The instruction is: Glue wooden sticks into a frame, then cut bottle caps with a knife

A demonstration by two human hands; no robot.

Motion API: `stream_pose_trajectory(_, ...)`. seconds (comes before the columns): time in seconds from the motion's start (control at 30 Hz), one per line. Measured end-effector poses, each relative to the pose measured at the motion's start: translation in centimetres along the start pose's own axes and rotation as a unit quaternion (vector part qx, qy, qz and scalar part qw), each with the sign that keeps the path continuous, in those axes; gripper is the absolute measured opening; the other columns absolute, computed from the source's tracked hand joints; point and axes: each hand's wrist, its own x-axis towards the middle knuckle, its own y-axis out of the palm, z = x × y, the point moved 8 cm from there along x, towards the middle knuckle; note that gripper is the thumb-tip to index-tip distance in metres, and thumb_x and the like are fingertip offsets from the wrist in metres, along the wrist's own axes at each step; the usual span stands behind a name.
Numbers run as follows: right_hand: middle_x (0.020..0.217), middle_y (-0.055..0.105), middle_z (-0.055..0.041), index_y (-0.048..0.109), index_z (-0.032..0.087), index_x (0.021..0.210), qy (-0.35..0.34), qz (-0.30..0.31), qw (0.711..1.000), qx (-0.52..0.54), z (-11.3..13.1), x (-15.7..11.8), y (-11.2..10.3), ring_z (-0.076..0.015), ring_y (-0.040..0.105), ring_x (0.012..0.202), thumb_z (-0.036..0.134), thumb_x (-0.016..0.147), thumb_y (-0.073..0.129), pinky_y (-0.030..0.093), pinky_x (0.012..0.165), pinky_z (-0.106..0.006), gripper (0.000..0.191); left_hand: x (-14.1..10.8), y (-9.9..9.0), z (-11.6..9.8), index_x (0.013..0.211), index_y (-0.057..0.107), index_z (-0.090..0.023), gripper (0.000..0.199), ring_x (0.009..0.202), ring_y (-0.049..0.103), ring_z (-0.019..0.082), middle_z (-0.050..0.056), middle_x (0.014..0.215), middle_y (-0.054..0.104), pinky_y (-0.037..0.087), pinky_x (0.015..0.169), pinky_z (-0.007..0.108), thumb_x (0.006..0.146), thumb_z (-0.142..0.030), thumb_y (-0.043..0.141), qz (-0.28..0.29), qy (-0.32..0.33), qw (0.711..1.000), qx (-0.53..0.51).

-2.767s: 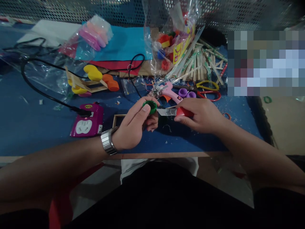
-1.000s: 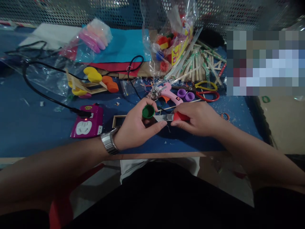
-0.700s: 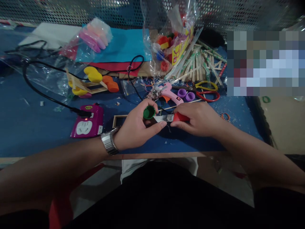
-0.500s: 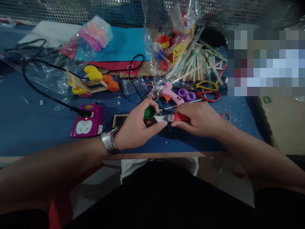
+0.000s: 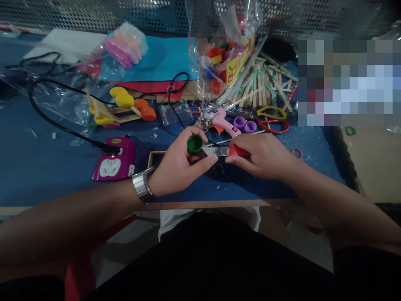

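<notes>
Left hand [image 5: 177, 165] is curled around a small green cap [image 5: 195, 143], which is held between the fingers with its open mouth turned up toward the camera. By the right hand [image 5: 263, 154], a knife [image 5: 223, 151] is gripped at its red handle, the fingers being closed round it, and the blade is pointed leftward at the near side of the cap. Whether the rim is touched by the blade's tip cannot be told. The left thumb is stretched out, its tip laid close against the lower edge of the blade. Both hands are held over the near part of the blue table [image 5: 62, 161], and a metal watch [image 5: 143, 186] is worn on the left wrist.

Behind the hands, a pink glue gun [image 5: 224, 122] is laid down, with two purple caps [image 5: 244, 124] placed side by side just beside it. Scissors [image 5: 250, 117] with yellow and red handles are set near these caps. Left of the left hand, a wooden frame [image 5: 150, 159] is partly covered by that hand, and farther left a purple power socket [image 5: 125, 157] is seen with a black plug [image 5: 110, 149] inserted. Wooden sticks [image 5: 258, 85] are heaped farther back.
</notes>
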Motion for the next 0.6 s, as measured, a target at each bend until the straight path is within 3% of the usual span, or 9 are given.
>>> stream_pose_trajectory(0.2,0.085,0.075,-0.0091,0.068,0.02,0.091,0.008,0.005,1.0,0.003,-0.06,-0.02,0.03,-0.0229,0.063,0.074,0.084,0.104,0.035,0.027,0.064,-0.034,0.073,0.21,0.0,0.48,0.114,0.052,-0.024,0.054,0.057,0.043,0.008,-0.006,0.075,0.051,0.039,0.051,0.022,0.08,-0.033,0.094,-0.007,-0.027,0.999,-0.047)
stream_pose_trajectory(0.6,0.087,0.075,-0.009,0.068,0.02,0.092,0.005,0.008,1.0,0.009,-0.02,-0.04,0.06,-0.0231,0.063,0.075,0.084,0.104,0.035,0.027,0.065,-0.034,0.072,0.23,0.0,0.23,0.112,0.052,-0.025,0.051,0.056,0.044,0.008,-0.006,0.076,0.05,0.037,0.048,0.022,0.082,-0.035,0.092,-0.01,-0.017,0.999,-0.025)
